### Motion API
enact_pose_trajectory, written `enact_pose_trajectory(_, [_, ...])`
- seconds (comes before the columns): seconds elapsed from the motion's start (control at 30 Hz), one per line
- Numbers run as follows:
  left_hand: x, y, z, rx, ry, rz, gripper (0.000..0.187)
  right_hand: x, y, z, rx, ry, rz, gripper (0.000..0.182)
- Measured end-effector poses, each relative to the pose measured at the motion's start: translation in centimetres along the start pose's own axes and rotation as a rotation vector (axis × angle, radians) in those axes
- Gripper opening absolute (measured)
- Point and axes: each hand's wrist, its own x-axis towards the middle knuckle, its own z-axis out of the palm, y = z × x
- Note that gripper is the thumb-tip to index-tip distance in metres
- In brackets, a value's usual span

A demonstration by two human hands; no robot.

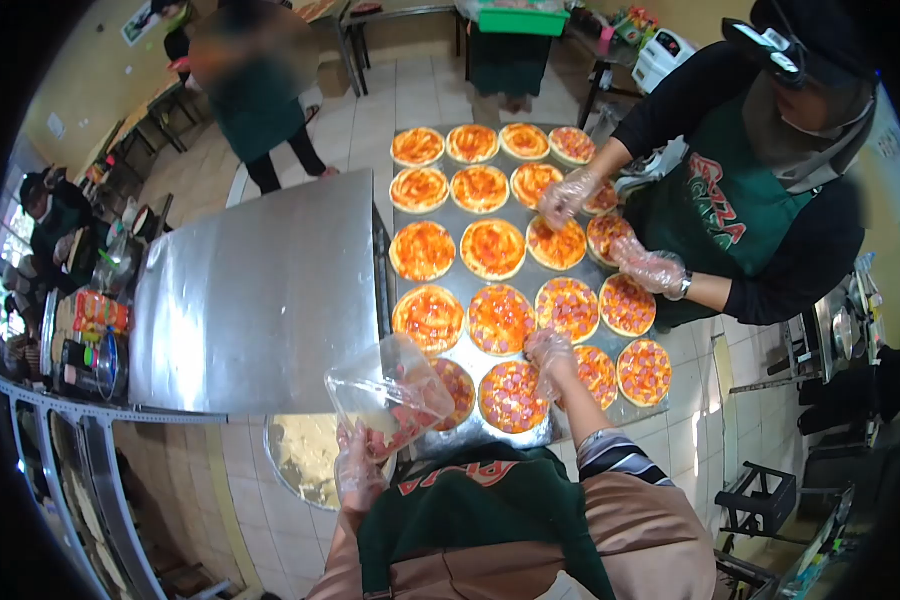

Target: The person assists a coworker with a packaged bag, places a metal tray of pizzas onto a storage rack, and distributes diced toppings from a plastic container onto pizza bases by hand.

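Observation:
My left hand (360, 465), in a clear plastic glove, grips a transparent container (388, 385) with pieces of sliced sausage in its bottom. My right hand (552, 358), also gloved, is over the pizzas, fingers together at the edge of a sausage-topped pizza (501, 318); what it holds, if anything, is too small to tell. Just below lies another topped pizza (513, 396). Farther left, a pizza (428, 319) bears only red sauce. Rows of pizza bases cover the metal table (440, 225), the back ones mostly sauced, the near right ones topped.
A co-worker's gloved hands (568, 198) reach over the pizzas from the right. A large steel box (260, 290) stands left of the table. Below it is a round pan (305, 460) with pale contents. Other people stand at the back and far left. A black crate (760, 498) is at lower right.

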Motion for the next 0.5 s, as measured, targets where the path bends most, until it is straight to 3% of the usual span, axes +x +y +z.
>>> enact_pose_trajectory(0.07, [0.3, -0.1, -0.1, 0.071, -0.009, 0.003, 0.041, 3.4, 4.0, 1.1, -0.059, 0.053, -0.284, 0.005])
enact_pose_trajectory(0.1, [0.1, 0.0, 0.1, 0.069, -0.025, 0.015, 0.041, 3.6, 4.5, 1.1, -0.052, 0.062, -0.3, 0.005])
enact_pose_trajectory(0.17, [-0.4, 0.4, 0.6, 0.045, 0.039, -0.032, 0.037, 4.0, 4.3, 1.6, -0.283, 0.135, -0.317, 0.004])
enact_pose_trajectory(0.3, [0.4, -0.4, -0.7, 0.081, 0.046, -0.004, 0.041, -0.1, -1.4, 0.6, -0.385, 0.071, -0.139, 0.013])
enact_pose_trajectory(0.33, [0.3, -0.4, -0.7, 0.082, 0.042, -0.001, 0.041, 1.3, -0.5, 0.7, -0.496, 0.05, -0.11, 0.022])
enact_pose_trajectory(0.5, [0.2, -0.7, -1.2, 0.077, 0.089, -0.02, 0.048, 2.2, -0.3, 0.7, -0.631, 0.076, -0.158, 0.023])
